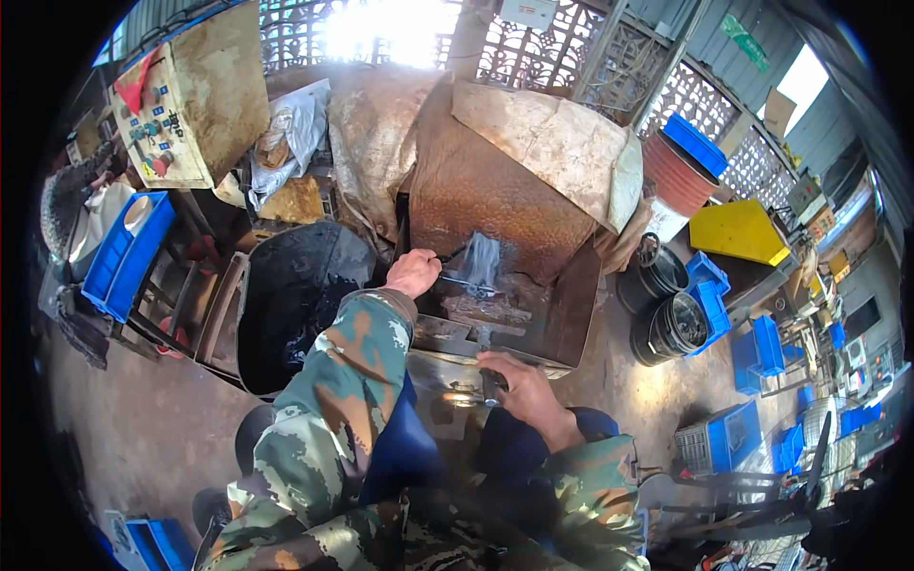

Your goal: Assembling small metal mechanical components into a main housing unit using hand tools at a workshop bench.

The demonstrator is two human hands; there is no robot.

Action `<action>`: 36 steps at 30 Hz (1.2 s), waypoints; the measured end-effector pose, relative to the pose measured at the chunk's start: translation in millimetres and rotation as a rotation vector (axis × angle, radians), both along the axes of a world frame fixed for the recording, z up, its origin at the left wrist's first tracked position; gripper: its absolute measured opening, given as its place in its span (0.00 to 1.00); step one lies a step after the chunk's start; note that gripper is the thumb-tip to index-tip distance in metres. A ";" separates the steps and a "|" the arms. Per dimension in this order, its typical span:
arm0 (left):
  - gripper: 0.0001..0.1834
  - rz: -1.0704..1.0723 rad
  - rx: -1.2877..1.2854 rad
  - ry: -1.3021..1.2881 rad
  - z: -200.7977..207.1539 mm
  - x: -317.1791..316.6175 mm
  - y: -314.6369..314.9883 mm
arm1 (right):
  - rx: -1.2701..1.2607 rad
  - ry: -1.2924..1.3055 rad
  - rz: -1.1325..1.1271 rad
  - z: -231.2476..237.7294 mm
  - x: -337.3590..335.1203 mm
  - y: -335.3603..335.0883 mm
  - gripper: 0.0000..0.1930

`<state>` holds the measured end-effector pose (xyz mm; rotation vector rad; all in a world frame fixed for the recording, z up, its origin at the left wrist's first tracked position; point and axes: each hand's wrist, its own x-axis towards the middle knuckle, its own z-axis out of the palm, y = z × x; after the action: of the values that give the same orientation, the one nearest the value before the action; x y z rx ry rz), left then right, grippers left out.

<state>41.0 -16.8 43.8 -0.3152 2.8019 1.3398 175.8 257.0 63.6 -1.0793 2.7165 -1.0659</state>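
Note:
My left hand [413, 274] reaches to the left side of an open metal box [571, 319], fingers closed. A thin dark metal rod [465, 284] runs from it into the box; its full shape is hard to make out. Beside the rod's far end a whitish, blurred spray or plume [483, 261] stands over a rough block [487, 310]. My right hand [529, 390] is closed round a short metal handle [492, 384] at the box's front edge, nearer to me. A brown, stained sheet [500, 195] hangs behind the box.
A black tub [307, 276] with dark contents stands left of the box. Black buckets [678, 328] and blue bins [728, 436] stand to the right. A control box [186, 109] with buttons is at the far left. Blue trays [126, 255] rest on a rack below it.

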 end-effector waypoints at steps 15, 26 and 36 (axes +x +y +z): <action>0.15 0.111 0.557 0.399 13.4 -20.0 47.1 | -0.741 -0.414 -0.494 43.8 -79.9 -43.7 0.09; 0.13 0.187 0.602 0.521 20.8 -20.8 59.4 | -0.762 -0.364 -0.649 56.5 -206.7 -71.5 0.09; 0.13 0.215 0.872 0.336 23.8 -26.9 59.6 | -0.849 -0.402 -0.627 43.1 -227.7 -80.0 0.10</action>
<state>14.1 42.8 67.7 -0.3753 2.0979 2.6740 -51.9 177.0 106.7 0.0839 2.2907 -2.3268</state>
